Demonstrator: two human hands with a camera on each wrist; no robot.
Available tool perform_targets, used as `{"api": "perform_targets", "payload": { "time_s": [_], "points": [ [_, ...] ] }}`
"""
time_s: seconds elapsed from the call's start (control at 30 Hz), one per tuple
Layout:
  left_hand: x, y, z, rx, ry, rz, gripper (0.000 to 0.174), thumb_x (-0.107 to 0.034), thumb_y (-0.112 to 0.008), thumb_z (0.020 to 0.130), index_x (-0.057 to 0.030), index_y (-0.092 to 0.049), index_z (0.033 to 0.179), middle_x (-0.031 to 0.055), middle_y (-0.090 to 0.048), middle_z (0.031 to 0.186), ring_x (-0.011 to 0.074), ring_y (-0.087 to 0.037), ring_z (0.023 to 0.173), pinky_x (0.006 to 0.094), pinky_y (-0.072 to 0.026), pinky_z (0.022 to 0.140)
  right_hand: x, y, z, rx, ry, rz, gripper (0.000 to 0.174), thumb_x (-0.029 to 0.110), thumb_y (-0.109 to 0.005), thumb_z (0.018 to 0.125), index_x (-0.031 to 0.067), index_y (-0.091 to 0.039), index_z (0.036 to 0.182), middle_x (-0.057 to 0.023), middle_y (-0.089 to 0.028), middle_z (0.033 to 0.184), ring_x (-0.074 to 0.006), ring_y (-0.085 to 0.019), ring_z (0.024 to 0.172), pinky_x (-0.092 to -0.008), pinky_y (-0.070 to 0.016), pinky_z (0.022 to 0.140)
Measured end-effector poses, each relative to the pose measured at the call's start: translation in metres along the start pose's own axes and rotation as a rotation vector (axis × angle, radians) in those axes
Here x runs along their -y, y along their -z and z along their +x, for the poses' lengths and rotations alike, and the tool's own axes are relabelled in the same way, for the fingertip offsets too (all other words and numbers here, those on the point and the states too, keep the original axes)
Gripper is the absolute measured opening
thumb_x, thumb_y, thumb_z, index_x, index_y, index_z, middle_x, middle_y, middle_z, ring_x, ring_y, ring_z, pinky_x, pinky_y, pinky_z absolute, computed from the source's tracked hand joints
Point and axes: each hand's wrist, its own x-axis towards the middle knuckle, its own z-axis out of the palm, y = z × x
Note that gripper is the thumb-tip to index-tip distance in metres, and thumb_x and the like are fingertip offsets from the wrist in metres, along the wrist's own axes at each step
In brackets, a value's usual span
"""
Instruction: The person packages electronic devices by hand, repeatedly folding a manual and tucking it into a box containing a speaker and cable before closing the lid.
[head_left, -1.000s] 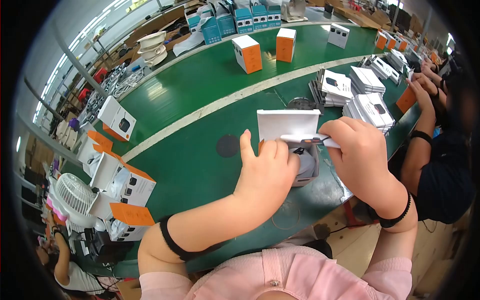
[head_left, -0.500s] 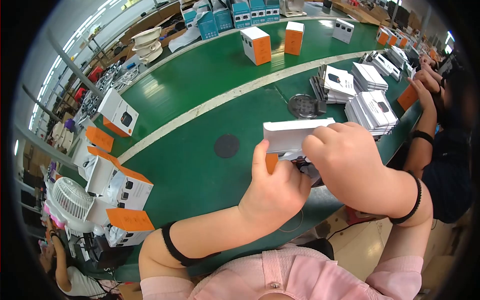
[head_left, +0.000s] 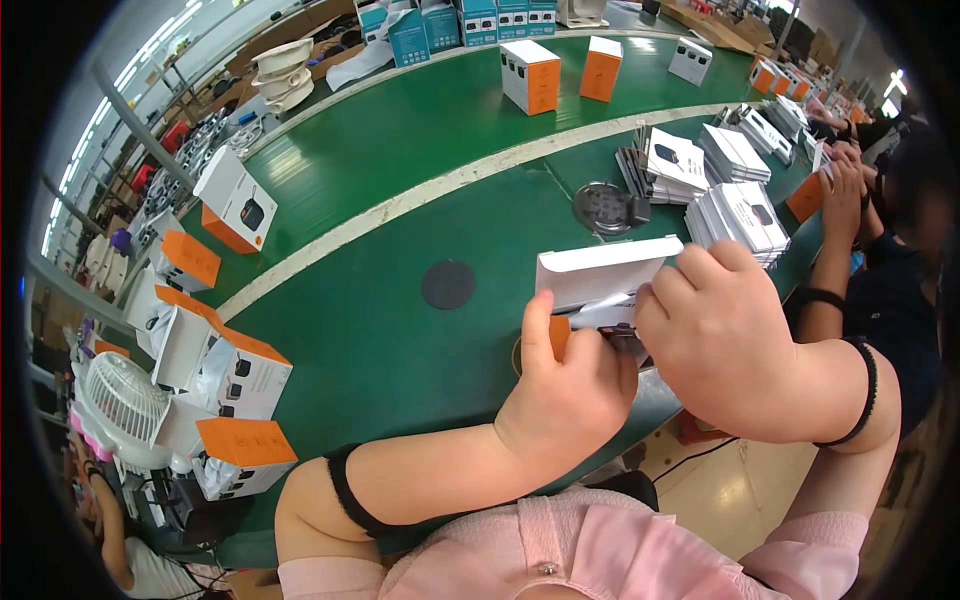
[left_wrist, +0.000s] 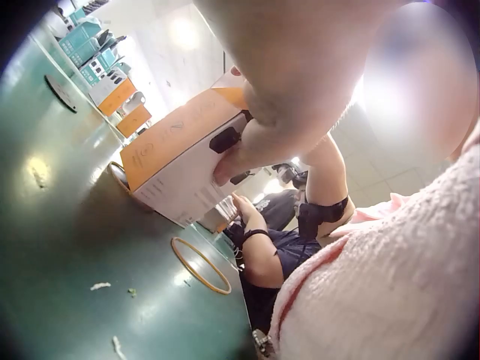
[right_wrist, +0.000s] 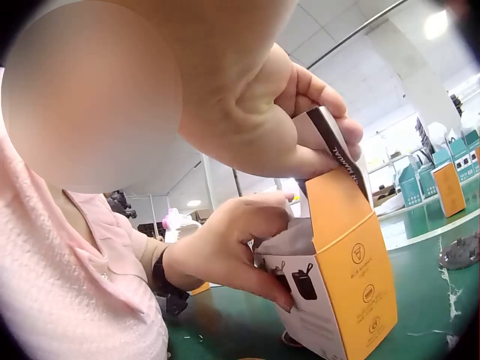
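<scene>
Two hands, the left hand and the right hand, at one open box; three upright boxes on the far belt; one black disc and one round grey tray on the near belt; one white fan; two black arm bands

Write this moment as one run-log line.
left hand: grips orange-and-white box | right hand: pinches leaflet at box mouth | lid: raised | surface: green table
</scene>
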Motion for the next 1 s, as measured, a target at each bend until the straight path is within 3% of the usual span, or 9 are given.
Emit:
{"api": "perform_targets", "payload": {
  "time_s": [0.17,0.3,0.37,0.43,0.63,0.7,0.83,0.9,1.0],
  "points": [
    [0.0,0.0,0.001,-0.016,0.029,0.009,0.012,-0.011,-0.057,0.064,-0.0033,-0.061,0.072,0.0067,-0.044,0.062,0.0217,-0.04,0.063,0.0671,-0.0367,0.09,0.001,-0.019,0.01,-0.076,0.197,0.034,0.009,0.018,-0.061,0.062,0.0097,-0.06,0.06,-0.001,-0.051,0.061,-0.0191,-0.044,0.066,-0.0297,-0.035,0.055],
    [0.0,0.001,0.002,-0.009,0.04,0.011,0.017,-0.012,-0.057,0.064,-0.003,-0.062,0.077,0.0079,-0.049,0.068,0.0224,-0.044,0.066,0.0677,-0.037,0.088,0.007,-0.003,0.011,0.092,0.163,-0.099,0.008,0.017,-0.061,0.064,0.0101,-0.06,0.062,0.001,-0.052,0.061,-0.0182,-0.047,0.067,-0.0295,-0.0343,0.052],
    [-0.002,0.0,0.002,-0.01,0.045,0.006,0.018,-0.012,-0.058,0.064,-0.0029,-0.063,0.078,0.008,-0.05,0.07,0.0227,-0.045,0.068,0.0677,-0.0373,0.088,0.007,0.014,0.018,0.407,0.019,-0.145,0.009,0.018,-0.063,0.063,0.01,-0.064,0.065,0.0005,-0.055,0.067,-0.0175,-0.047,0.073,-0.0279,-0.0359,0.057],
    [0.0,0.001,0.005,0.003,0.039,0.004,0.019,-0.012,-0.058,0.065,-0.0025,-0.063,0.081,0.009,-0.052,0.075,0.0238,-0.048,0.073,0.0676,-0.0376,0.086,-0.002,0.014,0.03,0.497,0.079,-0.077,0.007,0.019,-0.064,0.063,0.0119,-0.064,0.063,0.0015,-0.055,0.064,-0.0166,-0.049,0.07,-0.0275,-0.0356,0.055],
    [-0.003,0.004,0.005,0.028,0.06,0.01,0.024,-0.012,-0.06,0.068,-0.0057,-0.065,0.09,0.0106,-0.059,0.086,0.0285,-0.055,0.089,0.0652,-0.0343,0.085,-0.004,-0.014,0.037,0.195,0.25,0.06,0.007,0.019,-0.064,0.062,0.012,-0.062,0.06,-0.0001,-0.059,0.063,-0.0171,-0.055,0.065,-0.0302,-0.0399,0.052],
    [0.0,0.005,0.009,0.078,0.029,0.029,0.023,-0.012,-0.06,0.068,-0.0049,-0.065,0.09,0.0106,-0.058,0.085,0.0285,-0.055,0.088,0.0651,-0.034,0.085,-0.01,-0.015,0.038,0.362,0.218,0.091,0.008,0.019,-0.065,0.062,0.0111,-0.062,0.059,-0.0017,-0.061,0.064,-0.0174,-0.057,0.063,-0.0301,-0.0408,0.051],
    [0.005,-0.003,0.009,0.061,0.007,-0.025,0.014,-0.011,-0.059,0.064,-0.0042,-0.062,0.077,0.0078,-0.047,0.067,0.0245,-0.046,0.072,0.0677,-0.0365,0.086,-0.02,-0.036,0.041,0.412,0.147,0.185,0.013,0.017,-0.066,0.062,0.0057,-0.061,0.062,-0.0085,-0.062,0.065,-0.0261,-0.064,0.066,-0.0368,-0.0468,0.054],
    [0.006,0.0,0.008,0.029,0.0,-0.007,0.009,-0.011,-0.059,0.062,-0.0048,-0.056,0.068,0.0071,-0.04,0.062,0.0238,-0.043,0.067,0.0677,-0.0374,0.086,-0.036,-0.033,0.042,0.459,-0.103,0.548,0.014,0.013,-0.066,0.064,0.0013,-0.058,0.064,-0.0127,-0.061,0.064,-0.0331,-0.062,0.067,-0.0402,-0.0486,0.06],
    [0.005,-0.002,0.006,0.038,0.003,0.036,0.013,-0.011,-0.061,0.058,-0.0055,-0.05,0.064,0.009,-0.047,0.067,0.0221,-0.043,0.065,0.0666,-0.0375,0.086,-0.041,-0.043,0.035,0.192,-0.082,0.774,0.013,0.01,-0.068,0.064,0.0003,-0.058,0.064,-0.0145,-0.061,0.063,-0.0347,-0.061,0.065,-0.0398,-0.0484,0.06]
  ]
}}
